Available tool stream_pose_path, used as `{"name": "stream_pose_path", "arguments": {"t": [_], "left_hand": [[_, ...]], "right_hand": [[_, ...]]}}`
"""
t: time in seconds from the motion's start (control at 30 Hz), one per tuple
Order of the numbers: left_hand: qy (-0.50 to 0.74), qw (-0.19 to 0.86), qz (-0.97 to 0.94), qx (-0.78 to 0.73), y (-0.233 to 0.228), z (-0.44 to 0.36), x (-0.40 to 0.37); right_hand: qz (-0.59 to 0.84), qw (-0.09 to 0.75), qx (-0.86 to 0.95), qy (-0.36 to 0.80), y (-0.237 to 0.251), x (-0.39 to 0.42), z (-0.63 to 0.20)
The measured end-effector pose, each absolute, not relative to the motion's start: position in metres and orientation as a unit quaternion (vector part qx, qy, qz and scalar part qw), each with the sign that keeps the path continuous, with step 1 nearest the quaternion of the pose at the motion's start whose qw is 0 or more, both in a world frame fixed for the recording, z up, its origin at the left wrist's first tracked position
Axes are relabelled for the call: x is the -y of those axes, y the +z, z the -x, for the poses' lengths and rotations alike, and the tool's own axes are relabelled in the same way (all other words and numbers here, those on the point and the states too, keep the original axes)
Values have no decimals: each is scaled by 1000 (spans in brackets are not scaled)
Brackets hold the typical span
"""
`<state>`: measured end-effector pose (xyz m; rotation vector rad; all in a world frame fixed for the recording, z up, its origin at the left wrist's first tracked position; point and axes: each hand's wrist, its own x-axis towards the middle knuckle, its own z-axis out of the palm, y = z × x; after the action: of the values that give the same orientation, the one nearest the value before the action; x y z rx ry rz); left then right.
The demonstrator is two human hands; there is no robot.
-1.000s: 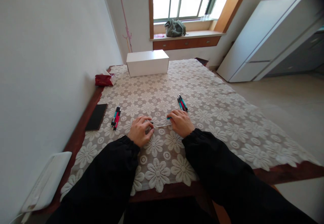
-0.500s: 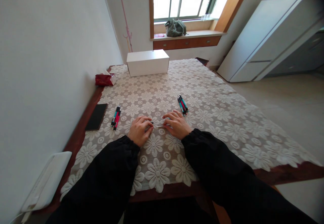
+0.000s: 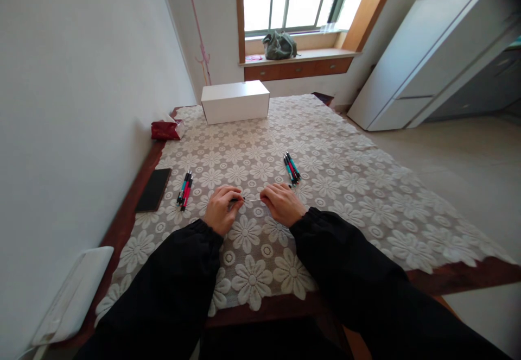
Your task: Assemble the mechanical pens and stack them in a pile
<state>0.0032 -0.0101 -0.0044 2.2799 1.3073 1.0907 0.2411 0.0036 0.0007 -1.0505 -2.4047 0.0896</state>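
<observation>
Lace-pattern cream tablecloth (image 3: pixel 345 186) over a dark wooden table, white wall on the left, window at the back. Both hands rest mid-table, close together. Left hand (image 3: pixel 220 212) is curled shut, pinching the dark end of a thin pale pen refill rod (image 3: pixel 251 200). Right hand (image 3: pixel 281 203) is closed over the other end; what else sits under its fingers is hidden. Rod spans the gap between the hands, roughly level, just above the cloth.

Handling judgement: very light, slender, probably flexes if loaded sideways; smooth, so it may slip. Fingertip pinch near each end, pull or push along its axis.

Bundle of teal, red and black pens (image 3: pixel 184 188) lies left of the left hand, apart. Second similar pen bundle (image 3: pixel 292 168) lies just beyond the right hand. Black flat phone-like slab (image 3: pixel 153 189) near the table's left edge; white rectangular box (image 3: pixel 235 101) at the far end.
</observation>
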Motion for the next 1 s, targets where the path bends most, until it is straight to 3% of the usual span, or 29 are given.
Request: {"name": "stream_pose_path", "arguments": {"t": [1.0], "left_hand": [[373, 148, -815, -418, 0, -6, 12]], "right_hand": [[356, 285, 879, 140, -4, -1, -239]]}}
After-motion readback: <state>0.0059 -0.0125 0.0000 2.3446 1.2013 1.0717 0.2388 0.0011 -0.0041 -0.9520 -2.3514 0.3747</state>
